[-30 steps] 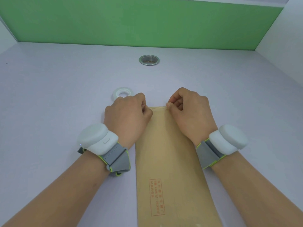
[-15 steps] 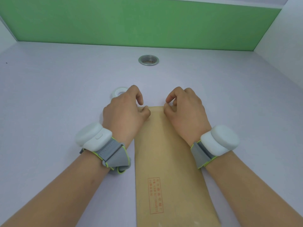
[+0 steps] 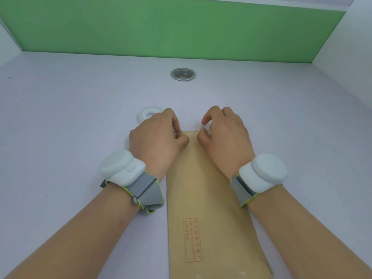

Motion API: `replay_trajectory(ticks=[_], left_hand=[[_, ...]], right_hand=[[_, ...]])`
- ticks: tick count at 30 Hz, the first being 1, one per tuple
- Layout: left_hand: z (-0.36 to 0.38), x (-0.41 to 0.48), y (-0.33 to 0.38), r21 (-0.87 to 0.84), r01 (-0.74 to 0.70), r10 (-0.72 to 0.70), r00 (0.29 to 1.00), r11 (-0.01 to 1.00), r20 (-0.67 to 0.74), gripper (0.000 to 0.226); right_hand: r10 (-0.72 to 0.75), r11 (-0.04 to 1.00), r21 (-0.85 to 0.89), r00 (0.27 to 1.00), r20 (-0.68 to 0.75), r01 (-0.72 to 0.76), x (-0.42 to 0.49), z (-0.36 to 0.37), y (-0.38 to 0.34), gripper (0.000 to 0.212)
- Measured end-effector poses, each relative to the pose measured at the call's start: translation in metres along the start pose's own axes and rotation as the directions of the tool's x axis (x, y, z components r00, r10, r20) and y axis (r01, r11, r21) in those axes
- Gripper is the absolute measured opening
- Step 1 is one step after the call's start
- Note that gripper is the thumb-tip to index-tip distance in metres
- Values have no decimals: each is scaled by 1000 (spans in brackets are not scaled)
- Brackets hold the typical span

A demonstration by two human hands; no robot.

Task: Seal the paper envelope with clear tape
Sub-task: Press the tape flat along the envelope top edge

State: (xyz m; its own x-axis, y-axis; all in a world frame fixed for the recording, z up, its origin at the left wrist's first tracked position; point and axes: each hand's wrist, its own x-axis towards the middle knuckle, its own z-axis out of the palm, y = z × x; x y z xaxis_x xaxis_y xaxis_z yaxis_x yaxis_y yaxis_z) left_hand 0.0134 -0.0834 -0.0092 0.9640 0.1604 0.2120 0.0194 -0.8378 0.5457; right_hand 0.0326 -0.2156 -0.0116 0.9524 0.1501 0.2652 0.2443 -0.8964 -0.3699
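Observation:
A long brown paper envelope with a red stamp lies lengthwise on the lilac table, its far end between my hands. My left hand rests on the far left corner, with fingers curled down and the thumb pressed on the paper. My right hand covers the far right corner. Its thumb touches the envelope, and its index finger is lifted and apart from the thumb. A roll of clear tape lies flat just beyond my left hand, partly hidden by the knuckles.
A round metal grommet hole sits in the table further back. A green back wall and white side walls enclose the table. Both wrists carry white devices on grey straps.
Both hands stopped pinching the envelope's far edge and moved slightly closer together. The right index finger lifted and the thumbs now lie on the paper. The envelope and tape roll stayed put.

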Motion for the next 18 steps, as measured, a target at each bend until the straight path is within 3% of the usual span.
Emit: replay_trajectory(ticks=[10, 18], left_hand=[[3, 0, 0, 68, -30, 31, 999, 997, -14, 9], [2, 1, -3, 19, 12, -11, 1000, 1000, -30, 9]], right_hand=[[8, 1000, 0, 1000, 22, -8, 1, -1, 2, 31], [-2, 1000, 13, 999, 36, 1, 1, -1, 3, 33]])
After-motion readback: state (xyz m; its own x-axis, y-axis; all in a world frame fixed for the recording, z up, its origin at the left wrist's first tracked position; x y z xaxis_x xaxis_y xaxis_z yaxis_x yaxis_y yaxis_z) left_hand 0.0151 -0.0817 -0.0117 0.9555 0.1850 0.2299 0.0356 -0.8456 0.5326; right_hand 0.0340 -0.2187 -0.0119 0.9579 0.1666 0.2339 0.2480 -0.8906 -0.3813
